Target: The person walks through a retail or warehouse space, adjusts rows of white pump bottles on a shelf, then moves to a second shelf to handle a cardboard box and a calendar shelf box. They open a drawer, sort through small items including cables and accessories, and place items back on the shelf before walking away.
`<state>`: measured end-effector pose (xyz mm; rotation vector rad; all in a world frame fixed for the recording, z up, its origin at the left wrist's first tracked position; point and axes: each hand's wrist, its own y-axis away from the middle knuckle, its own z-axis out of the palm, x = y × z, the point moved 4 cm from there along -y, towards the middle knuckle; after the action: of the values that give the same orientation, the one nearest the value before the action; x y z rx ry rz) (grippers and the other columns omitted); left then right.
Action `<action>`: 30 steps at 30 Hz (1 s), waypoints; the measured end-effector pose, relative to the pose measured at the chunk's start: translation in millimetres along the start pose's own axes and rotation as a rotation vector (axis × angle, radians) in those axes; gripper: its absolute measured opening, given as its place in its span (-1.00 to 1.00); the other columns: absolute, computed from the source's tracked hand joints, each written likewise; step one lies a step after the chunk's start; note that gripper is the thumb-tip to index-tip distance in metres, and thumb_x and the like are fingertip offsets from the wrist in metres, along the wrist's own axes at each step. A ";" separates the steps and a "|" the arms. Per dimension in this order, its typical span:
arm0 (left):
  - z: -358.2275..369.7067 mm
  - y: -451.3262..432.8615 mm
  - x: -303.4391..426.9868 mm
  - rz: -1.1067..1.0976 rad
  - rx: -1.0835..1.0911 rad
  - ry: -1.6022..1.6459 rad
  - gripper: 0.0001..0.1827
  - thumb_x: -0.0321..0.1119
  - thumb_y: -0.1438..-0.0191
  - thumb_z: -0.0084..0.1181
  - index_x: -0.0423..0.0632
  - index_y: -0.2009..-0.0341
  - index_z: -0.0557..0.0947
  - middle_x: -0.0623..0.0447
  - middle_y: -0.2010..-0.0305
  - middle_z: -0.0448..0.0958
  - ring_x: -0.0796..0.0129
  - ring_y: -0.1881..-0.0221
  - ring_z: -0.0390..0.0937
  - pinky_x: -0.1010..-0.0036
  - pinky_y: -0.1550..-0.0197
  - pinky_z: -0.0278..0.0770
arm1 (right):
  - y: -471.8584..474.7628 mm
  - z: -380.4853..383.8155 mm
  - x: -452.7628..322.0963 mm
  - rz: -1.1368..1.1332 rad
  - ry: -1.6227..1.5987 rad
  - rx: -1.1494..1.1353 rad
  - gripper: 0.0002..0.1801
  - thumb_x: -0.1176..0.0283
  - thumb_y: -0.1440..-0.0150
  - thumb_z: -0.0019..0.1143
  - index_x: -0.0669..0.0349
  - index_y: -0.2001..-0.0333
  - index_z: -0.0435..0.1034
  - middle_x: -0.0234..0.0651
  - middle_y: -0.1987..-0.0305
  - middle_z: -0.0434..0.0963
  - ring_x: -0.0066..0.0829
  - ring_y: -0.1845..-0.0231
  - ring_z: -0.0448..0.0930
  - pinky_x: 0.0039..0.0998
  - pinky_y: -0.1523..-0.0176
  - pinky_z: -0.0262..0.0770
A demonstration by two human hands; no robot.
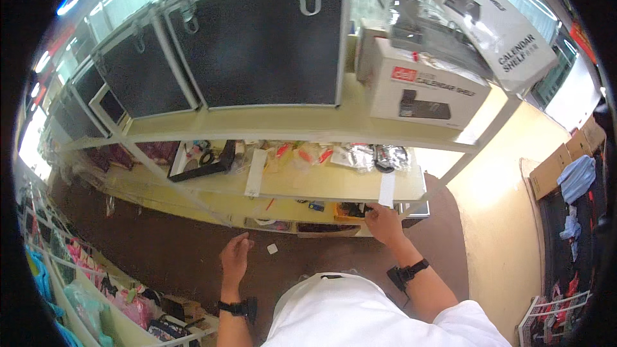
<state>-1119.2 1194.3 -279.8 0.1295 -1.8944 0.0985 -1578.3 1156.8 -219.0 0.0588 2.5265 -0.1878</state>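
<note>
My right hand is at the edge of a lower shelf, its fingers by a yellow tray with dark items; whether it grips anything is unclear. Just above its fingers a white paper strip hangs over the edge of the shelf above. My left hand hovers over the brown floor with fingers curled, left of a small white square piece on the floor. Another white strip lies on the middle shelf, near plastic-bagged items and a black-edged open box.
Black cases with metal edges and calendar shelf boxes fill the top shelf. A slanted metal post stands near my right hand. Another rack with bagged goods is at lower left; a wire rack is at lower right.
</note>
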 end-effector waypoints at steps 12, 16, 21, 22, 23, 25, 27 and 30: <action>175.9 -50.9 55.3 0.120 -0.193 -0.019 -0.50 -0.04 -0.44 0.09 -0.18 -0.22 0.63 -0.05 0.07 0.72 0.27 0.02 0.68 0.29 -0.06 0.64 | -16.0 19.5 172.1 0.101 -0.019 -0.212 -0.61 0.30 -0.16 0.18 0.34 0.02 0.60 0.09 0.17 0.70 0.14 0.08 0.69 -0.07 -0.04 0.63; 187.1 -15.1 84.8 0.038 -0.130 -0.042 -0.46 0.01 -0.43 0.10 -0.19 -0.21 0.64 -0.05 0.08 0.72 0.29 0.05 0.68 0.31 -0.06 0.63 | -7.8 13.0 201.2 0.114 0.057 -0.255 -0.60 0.29 -0.16 0.17 0.37 0.04 0.59 0.17 0.18 0.68 0.20 0.07 0.69 -0.02 -0.04 0.63; 150.1 39.6 49.9 -0.062 -0.018 -0.065 -0.50 -0.04 -0.44 0.09 -0.24 -0.16 0.64 -0.03 0.05 0.71 0.34 0.03 0.66 0.37 -0.06 0.58 | 11.7 21.1 215.7 0.179 0.042 -0.428 -0.54 0.26 -0.17 0.16 0.38 -0.03 0.57 0.16 0.06 0.68 0.13 -0.04 0.67 -0.05 -0.14 0.61; 141.9 47.2 43.1 -0.051 -0.017 -0.039 -0.52 -0.07 -0.44 0.09 -0.25 -0.15 0.64 -0.02 0.07 0.70 0.37 0.05 0.64 0.41 -0.07 0.58 | 11.8 24.5 215.7 0.173 0.035 -0.448 -0.53 0.27 -0.18 0.16 0.39 -0.04 0.57 0.16 0.07 0.68 0.12 -0.04 0.68 -0.06 -0.13 0.62; 135.3 56.0 34.6 -0.074 -0.005 -0.051 -0.54 -0.09 -0.44 0.10 -0.25 -0.15 0.65 -0.02 0.08 0.70 0.38 0.06 0.64 0.41 -0.07 0.58 | 13.0 27.5 215.8 0.178 0.029 -0.441 -0.53 0.27 -0.17 0.16 0.39 -0.05 0.56 0.16 0.08 0.69 0.12 -0.03 0.68 -0.06 -0.12 0.62; 125.9 65.6 45.2 -0.113 0.016 -0.070 -0.56 -0.12 -0.44 0.11 -0.26 -0.14 0.65 0.00 0.10 0.69 0.41 0.07 0.63 0.43 -0.07 0.58 | 13.1 30.6 212.1 0.187 0.022 -0.420 -0.53 0.29 -0.17 0.18 0.39 -0.07 0.55 0.15 0.11 0.69 0.13 0.00 0.69 -0.06 -0.11 0.62; 122.5 64.2 44.7 -0.119 0.038 -0.039 -0.59 -0.16 -0.44 0.11 -0.25 -0.14 0.65 0.01 0.10 0.69 0.42 0.07 0.63 0.44 -0.08 0.58 | 8.7 31.9 204.7 0.233 -0.043 -0.436 -0.51 0.28 -0.16 0.20 0.38 -0.09 0.54 0.14 0.08 0.69 0.13 -0.02 0.68 -0.06 -0.14 0.61; 121.9 49.5 27.4 -0.146 0.057 0.031 -0.60 -0.18 -0.44 0.11 -0.22 -0.16 0.65 -0.01 0.06 0.70 0.38 0.03 0.64 0.42 -0.09 0.59 | -4.6 48.3 193.3 0.128 -0.035 -0.358 -0.50 0.28 -0.15 0.23 0.36 -0.12 0.53 0.16 0.00 0.65 0.12 -0.12 0.63 -0.06 -0.21 0.57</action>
<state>-1249.1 1226.0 -293.1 0.3024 -1.8454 0.0549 -1709.9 1145.0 -368.3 0.0728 2.4726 0.3109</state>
